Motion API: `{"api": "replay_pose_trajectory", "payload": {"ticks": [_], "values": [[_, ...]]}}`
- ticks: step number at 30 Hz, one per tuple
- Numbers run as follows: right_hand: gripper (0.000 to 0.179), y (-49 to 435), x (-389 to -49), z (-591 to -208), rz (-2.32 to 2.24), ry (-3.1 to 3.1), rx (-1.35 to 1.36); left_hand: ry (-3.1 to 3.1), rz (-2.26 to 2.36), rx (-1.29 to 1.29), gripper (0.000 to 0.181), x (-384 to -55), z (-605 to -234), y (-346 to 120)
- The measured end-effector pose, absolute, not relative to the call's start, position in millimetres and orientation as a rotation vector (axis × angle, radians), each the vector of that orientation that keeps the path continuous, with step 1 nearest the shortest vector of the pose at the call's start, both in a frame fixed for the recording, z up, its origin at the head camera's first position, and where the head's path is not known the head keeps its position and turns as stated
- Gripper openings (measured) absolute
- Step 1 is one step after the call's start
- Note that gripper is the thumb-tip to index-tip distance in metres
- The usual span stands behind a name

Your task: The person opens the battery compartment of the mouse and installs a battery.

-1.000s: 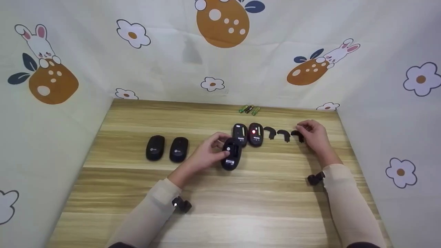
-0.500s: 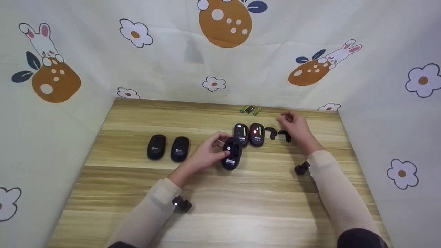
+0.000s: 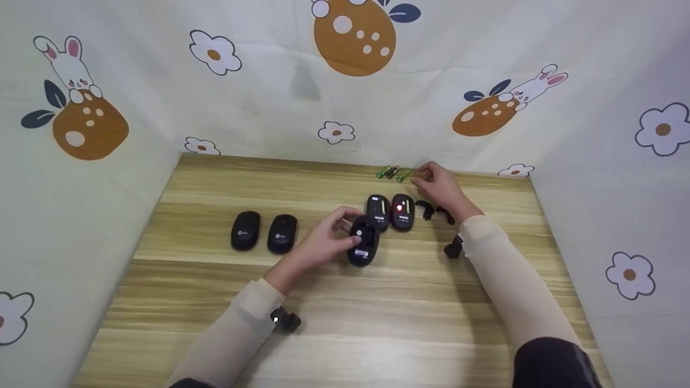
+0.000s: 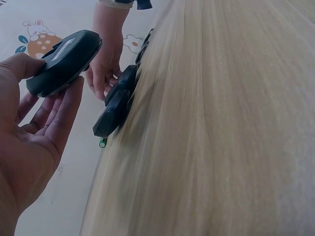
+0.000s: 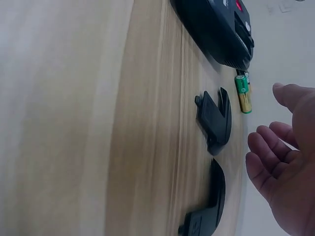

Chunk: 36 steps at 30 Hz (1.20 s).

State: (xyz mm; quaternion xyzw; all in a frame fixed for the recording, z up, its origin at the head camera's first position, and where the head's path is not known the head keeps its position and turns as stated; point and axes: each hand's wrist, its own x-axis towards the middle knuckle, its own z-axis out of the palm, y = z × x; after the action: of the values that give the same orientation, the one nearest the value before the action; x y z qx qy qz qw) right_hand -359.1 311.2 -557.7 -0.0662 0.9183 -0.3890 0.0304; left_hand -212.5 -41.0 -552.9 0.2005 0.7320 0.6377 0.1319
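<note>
My left hand (image 3: 326, 237) grips a black computer mouse (image 3: 362, 249) between thumb and fingers, raised above the table. Its underside faces up, showing an uncovered, dark battery slot. In the left wrist view the same mouse (image 4: 66, 61) is tilted in the hand. My right hand (image 3: 441, 186) is just right of several green-and-black batteries (image 3: 393, 172) at the table's back edge. In the right wrist view that hand (image 5: 285, 152) has its thumb apart from loosely bent fingers, holding nothing; a green-and-gold battery (image 5: 243, 93) lies close by.
Two upturned mice (image 3: 402, 215) with batteries in their slots lie side by side, one glowing red. Black curved battery covers (image 3: 426, 210) lie to their right, partly behind my right arm. At left, two mice (image 3: 282, 234) rest upright. Patterned cloth walls (image 3: 259, 108) surround the table.
My right hand has moved left and back, from the rightmost battery cover toward the batteries. The left hand and its mouse have stayed nearly still.
</note>
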Motion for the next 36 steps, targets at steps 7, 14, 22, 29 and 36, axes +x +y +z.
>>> {"api": "replay_pose_trajectory", "payload": {"ticks": [7, 14, 22, 29, 36], "values": [[0.048, 299, -373, -560, -1.062, 2.827, -0.225, 2.138, 1.85, 0.586, 0.054, -212, -552, -41], [0.055, 291, -381, -561, -0.978, 2.823, -0.216, 2.143, 1.855, 0.617, 0.054, -213, -553, -41], [0.056, 282, -382, -560, -0.922, 2.857, -0.207, 2.128, 1.873, 0.649, 0.053, -213, -553, -42], [0.053, 279, -381, -563, -0.918, 2.877, -0.197, 2.138, 1.871, 0.638, 0.053, -212, -553, -43], [0.05, 279, -382, -565, -0.991, 2.844, -0.198, 2.143, 1.87, 0.632, 0.053, -213, -553, -45]]}}
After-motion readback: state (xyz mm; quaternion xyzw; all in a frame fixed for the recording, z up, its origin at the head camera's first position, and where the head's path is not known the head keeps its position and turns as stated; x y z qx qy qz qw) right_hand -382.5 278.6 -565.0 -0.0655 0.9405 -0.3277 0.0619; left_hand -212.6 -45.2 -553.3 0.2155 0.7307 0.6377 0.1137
